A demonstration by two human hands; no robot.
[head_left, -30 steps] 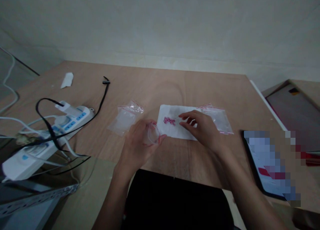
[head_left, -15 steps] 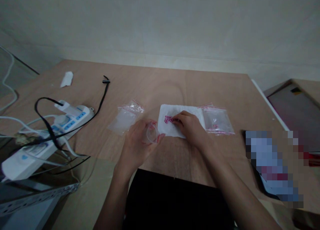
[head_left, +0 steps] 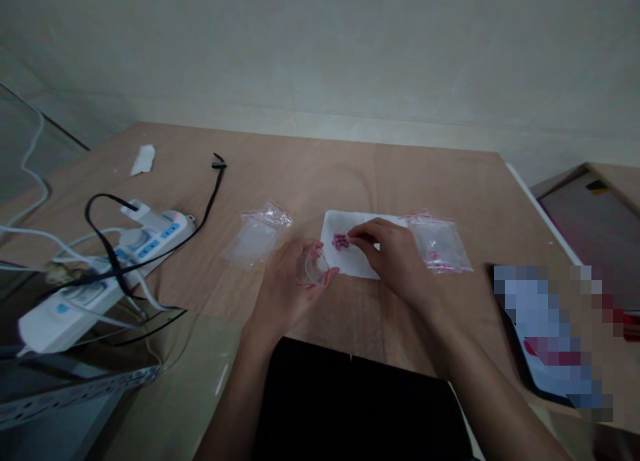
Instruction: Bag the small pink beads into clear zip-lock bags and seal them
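My left hand (head_left: 290,274) is closed round a small clear zip bag (head_left: 316,266) with red edging, its round mouth held wide. Just right of the bag lies a white paper sheet (head_left: 360,266), with a small cluster of pink-purple pieces (head_left: 341,241) on its left part. My right hand (head_left: 393,251) reaches over the sheet, thumb and forefinger pinched together at the cluster's right edge. Whatever sits between those fingertips is too small to make out. Part of the sheet is hidden under the right hand.
Clear zip bags (head_left: 257,237) lie left of my left hand. More zip bags (head_left: 440,244), with some pink inside, overlap the sheet's right side. A power strip (head_left: 165,231) with tangled cables fills the left. A phone-like device (head_left: 535,334), partly pixelated, lies at right.
The whole view has shifted a little. My right fingertips have drawn slightly back from the pink pieces, which look more bunched together. My left hand still holds the bag's mouth wide.
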